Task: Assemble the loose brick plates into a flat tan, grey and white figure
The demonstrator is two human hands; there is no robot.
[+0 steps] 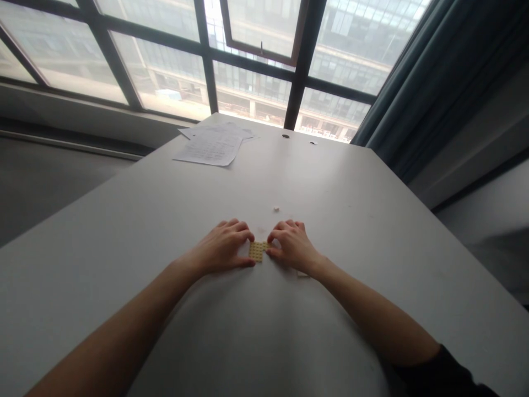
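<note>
A tan studded toy-brick plate [255,252] lies on the white table [351,220] between my hands. My left hand [228,246] grips its left side, with thumb at the near corner and fingers at the far one. A smaller tan studded brick piece [265,246] sits against the plate's right edge; whether the two are joined I cannot tell. My right hand [292,242] pinches this smaller piece between thumb and fingertips. Partly hidden under my right wrist is a pale flat piece [303,275].
Just beyond my hands is a tiny white piece [276,209]. Printed paper sheets [210,148] overlap at the table's far left. Two small round spots, one a dark hole [285,136], mark the far edge. Windows stand behind, with a dark curtain [413,82] to the right.
</note>
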